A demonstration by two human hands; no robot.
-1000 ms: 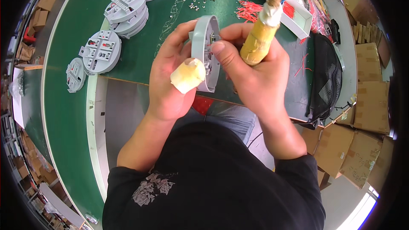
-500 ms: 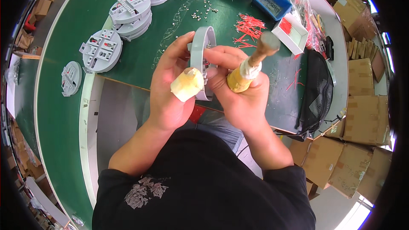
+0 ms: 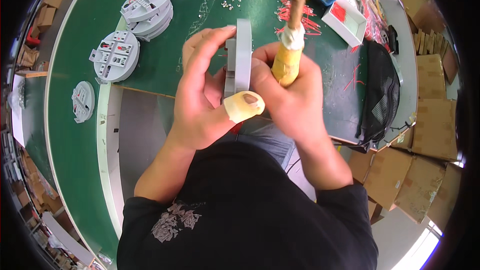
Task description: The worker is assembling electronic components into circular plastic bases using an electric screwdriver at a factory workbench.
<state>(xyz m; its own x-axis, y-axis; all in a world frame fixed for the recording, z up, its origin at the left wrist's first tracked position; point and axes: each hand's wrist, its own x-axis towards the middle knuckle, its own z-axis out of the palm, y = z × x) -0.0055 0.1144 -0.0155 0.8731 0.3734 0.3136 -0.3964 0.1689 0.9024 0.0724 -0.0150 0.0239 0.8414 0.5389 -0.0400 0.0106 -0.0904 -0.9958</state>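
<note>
Disc [image 3: 243, 57]: grey, held on edge, its smooth rim uppermost, blocky projections on its left face; raised near the near edge of the table [image 3: 157, 65]. Tool [image 3: 288, 62]: yellow wrapped handle, whitish collar, brown shaft with a wider, blurred head; right of the disc, head toward the table's far edge.

Grey housing [image 3: 243, 55] (edge-on) and yellow-handled tool [image 3: 288, 62] in hands [image 3: 196, 112].

Bright, even light leaves only soft shadows, with the floor [image 3: 407, 247] washing out to white glare at lower right, while the table [image 3: 75, 155] edges bow toward a black rim and the tool [image 3: 292, 35] blurs at its tip.
</note>
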